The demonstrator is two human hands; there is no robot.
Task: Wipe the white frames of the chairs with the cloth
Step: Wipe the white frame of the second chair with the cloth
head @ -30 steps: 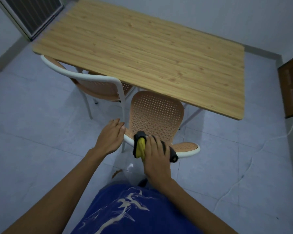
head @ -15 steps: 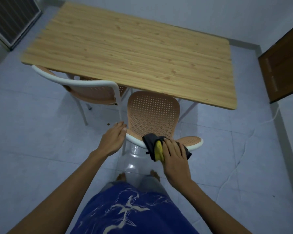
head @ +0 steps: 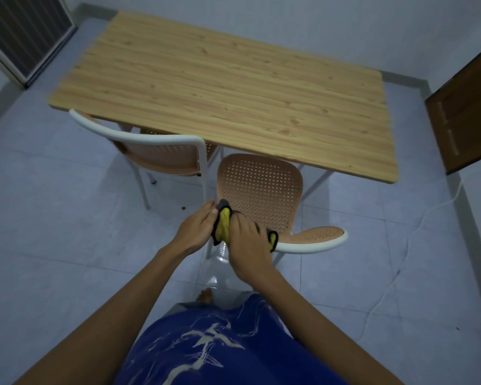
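Note:
The near chair has a perforated tan seat [head: 261,187] and a white frame [head: 314,247] curving along its backrest top. A yellow and black cloth [head: 224,222] is wrapped over the left part of that frame. My right hand [head: 246,241] grips the cloth and presses it onto the frame. My left hand [head: 197,229] rests with straight fingers at the frame's left end, touching the cloth. A second chair stands to the left, its white frame [head: 150,138] arching over a tan back.
A wooden table [head: 233,87] stands behind both chairs, with their seats partly under its front edge. A brown door [head: 467,115] is at the right. A white cable [head: 400,262] trails over the tiled floor. A grille [head: 22,34] fills the far left corner.
My right hand has slid the cloth leftward along the near chair's frame until it meets my left hand. My left hand has stayed at the frame's left end.

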